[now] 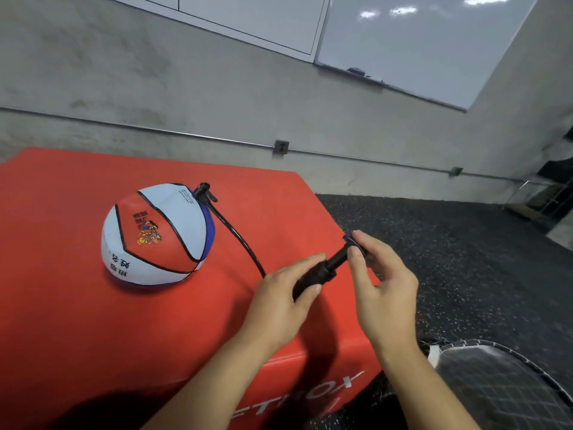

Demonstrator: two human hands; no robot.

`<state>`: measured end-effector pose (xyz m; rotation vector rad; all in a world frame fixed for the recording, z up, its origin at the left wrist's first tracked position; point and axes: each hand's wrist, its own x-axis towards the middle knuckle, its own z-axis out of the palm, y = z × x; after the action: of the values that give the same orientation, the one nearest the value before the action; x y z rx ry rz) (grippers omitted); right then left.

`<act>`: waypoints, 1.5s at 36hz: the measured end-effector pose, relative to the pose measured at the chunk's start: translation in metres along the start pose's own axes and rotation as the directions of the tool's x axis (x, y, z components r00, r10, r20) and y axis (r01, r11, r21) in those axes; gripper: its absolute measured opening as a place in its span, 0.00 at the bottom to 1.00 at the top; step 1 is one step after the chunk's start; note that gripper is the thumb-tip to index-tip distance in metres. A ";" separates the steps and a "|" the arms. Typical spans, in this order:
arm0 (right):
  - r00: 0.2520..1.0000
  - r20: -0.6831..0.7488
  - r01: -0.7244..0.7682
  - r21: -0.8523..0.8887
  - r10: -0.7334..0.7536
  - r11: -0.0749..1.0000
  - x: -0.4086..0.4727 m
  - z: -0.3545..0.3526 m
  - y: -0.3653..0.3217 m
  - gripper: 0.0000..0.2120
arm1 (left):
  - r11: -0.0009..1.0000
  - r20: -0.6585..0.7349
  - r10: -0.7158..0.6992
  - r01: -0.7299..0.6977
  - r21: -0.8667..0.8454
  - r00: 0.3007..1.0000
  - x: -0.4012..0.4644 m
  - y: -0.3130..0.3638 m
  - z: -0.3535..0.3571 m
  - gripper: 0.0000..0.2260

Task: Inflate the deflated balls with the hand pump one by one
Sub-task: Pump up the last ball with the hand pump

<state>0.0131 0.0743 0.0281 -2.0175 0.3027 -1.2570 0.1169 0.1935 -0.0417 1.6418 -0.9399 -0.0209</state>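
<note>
Ball on mat, left of both hands; hose from ball's far right side to pump, held between left hand and right hand near mat's right edge.

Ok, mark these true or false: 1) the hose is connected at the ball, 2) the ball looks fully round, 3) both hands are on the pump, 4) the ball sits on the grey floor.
1) True: the hose runs to a nozzle at the ball.
2) False: it is saggy and creased.
3) True: the left hand grips the pump body, the right hand its handle.
4) False: it sits on the red box.
</note>
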 end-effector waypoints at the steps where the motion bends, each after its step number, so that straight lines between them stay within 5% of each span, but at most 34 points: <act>1: 1.000 0.016 0.003 -0.003 -0.002 1.000 -0.002 0.002 0.003 0.16 | 1.000 -0.002 -0.001 0.001 0.000 1.000 0.000 0.000 0.000 0.24; 14: 0.982 0.190 0.020 -0.100 0.000 0.995 -0.005 -0.010 0.006 0.12 | 0.999 0.007 -0.022 0.022 0.040 1.000 -0.003 0.012 0.000 0.25; 32: 0.997 -0.083 -0.004 -0.055 0.000 0.998 0.040 -0.051 -0.020 0.11 | 1.000 0.023 0.006 -0.005 -0.021 1.000 -0.005 0.001 0.001 0.23; 41: 0.998 0.000 0.056 -0.060 -0.056 0.997 0.006 -0.012 -0.001 0.21 | 1.000 0.026 -0.007 0.007 -0.014 1.000 -0.003 -0.004 0.002 0.23; 54: 0.991 0.128 0.049 -0.051 -0.042 0.997 -0.012 -0.003 0.006 0.14 | 1.000 0.003 -0.007 0.007 -0.026 1.000 -0.004 0.002 0.000 0.24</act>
<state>0.0060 0.0749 0.0164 -2.1511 0.2335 -1.1532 0.1129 0.1957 -0.0417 1.6215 -0.9326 -0.0402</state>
